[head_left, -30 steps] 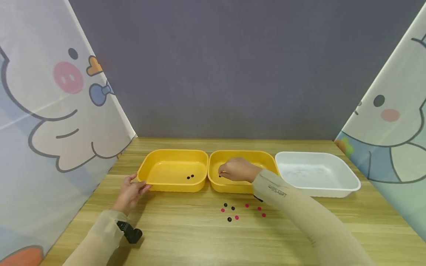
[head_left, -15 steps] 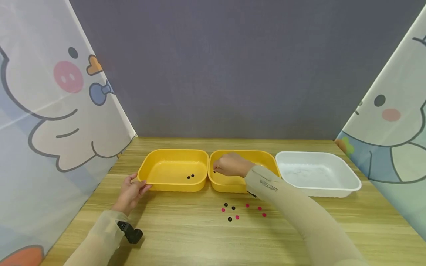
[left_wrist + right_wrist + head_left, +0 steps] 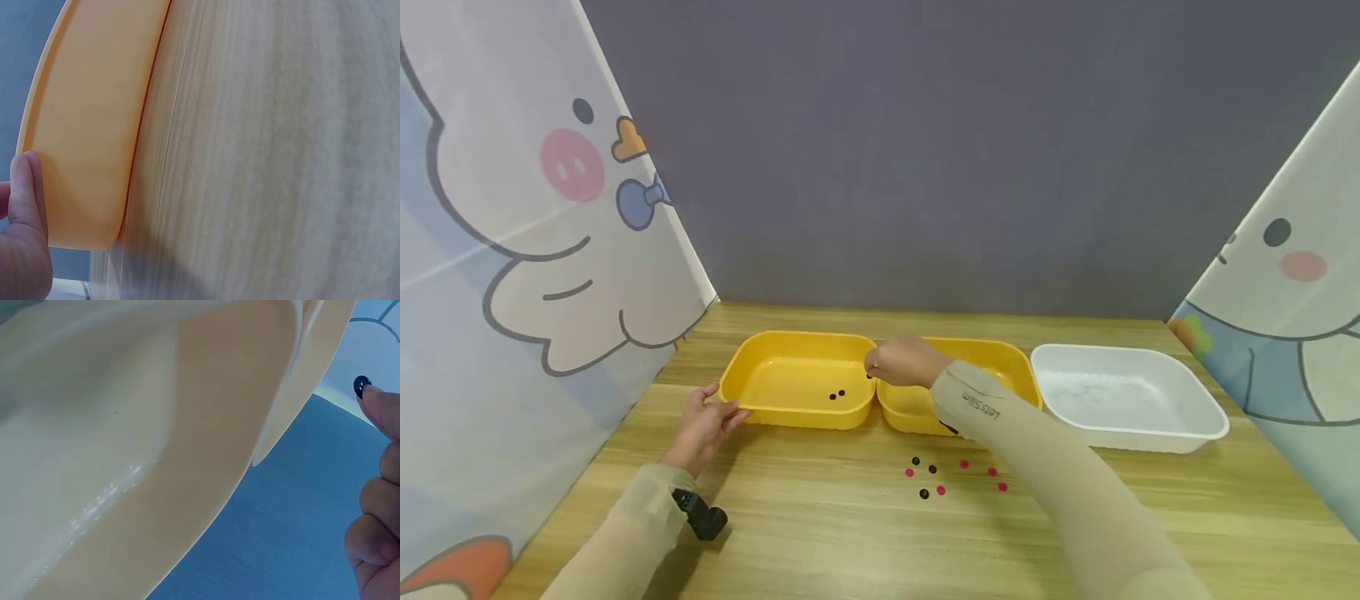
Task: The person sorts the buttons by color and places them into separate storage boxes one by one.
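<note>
My right hand pinches a small black button between thumb and fingertip, the other fingers curled in. It hovers where the rims of the two yellow trays meet, with the button at the right edge of the left yellow tray. Two black buttons lie inside that tray. At its near left corner, my left hand grips the rim, thumb along the front wall. The middle yellow tray is partly hidden by my right hand and sleeve.
A white tray stands at the right end of the row. On the wooden table in front lie loose black buttons and several pink buttons. A grey panel rises behind, with printed cloth at both sides.
My right hand has moved left with the black button, from over the middle yellow tray to the left tray's edge. The left hand keeps its hold on the rim.
</note>
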`<state>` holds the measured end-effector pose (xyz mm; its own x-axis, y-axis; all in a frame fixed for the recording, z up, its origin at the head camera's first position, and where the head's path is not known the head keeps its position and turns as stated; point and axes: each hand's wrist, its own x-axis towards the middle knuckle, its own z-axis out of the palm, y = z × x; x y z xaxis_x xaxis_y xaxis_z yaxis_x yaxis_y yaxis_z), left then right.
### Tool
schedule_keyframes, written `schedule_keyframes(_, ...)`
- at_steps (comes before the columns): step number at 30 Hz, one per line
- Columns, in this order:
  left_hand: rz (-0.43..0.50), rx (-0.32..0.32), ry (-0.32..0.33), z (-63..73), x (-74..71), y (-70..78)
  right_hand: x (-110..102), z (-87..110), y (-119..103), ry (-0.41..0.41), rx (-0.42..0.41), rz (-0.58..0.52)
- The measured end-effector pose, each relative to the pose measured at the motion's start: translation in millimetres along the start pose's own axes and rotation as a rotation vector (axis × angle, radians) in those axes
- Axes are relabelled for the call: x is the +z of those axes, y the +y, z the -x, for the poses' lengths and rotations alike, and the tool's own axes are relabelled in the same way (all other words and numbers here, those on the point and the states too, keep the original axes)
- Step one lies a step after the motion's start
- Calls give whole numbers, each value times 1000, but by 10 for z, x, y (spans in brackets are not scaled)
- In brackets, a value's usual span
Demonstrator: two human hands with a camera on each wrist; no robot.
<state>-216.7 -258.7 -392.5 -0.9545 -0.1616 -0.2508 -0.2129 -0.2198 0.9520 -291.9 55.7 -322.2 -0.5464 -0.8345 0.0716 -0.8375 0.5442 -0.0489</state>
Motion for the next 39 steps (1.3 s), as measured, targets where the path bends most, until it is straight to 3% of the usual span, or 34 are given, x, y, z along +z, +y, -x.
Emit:
schedule_keyframes(7,-5,23,-1,0,7,63,-47,-122,-26,-26,42,-27)
schedule_keyframes(14,-3,7,3,-7,26,37,-28,-250,-55,-78,64,32)
schedule_keyframes(22,-18,-3,12,-15,-7,-6,-33,-379,-97,-58,76,29)
schedule_keyframes(33,5,11,-6,-45,11,-18,14,-591,-130,-97,118,137)
schedule_keyframes(39,-43,28,13,4,3,-36,58,-698,-172,-144,131,80)
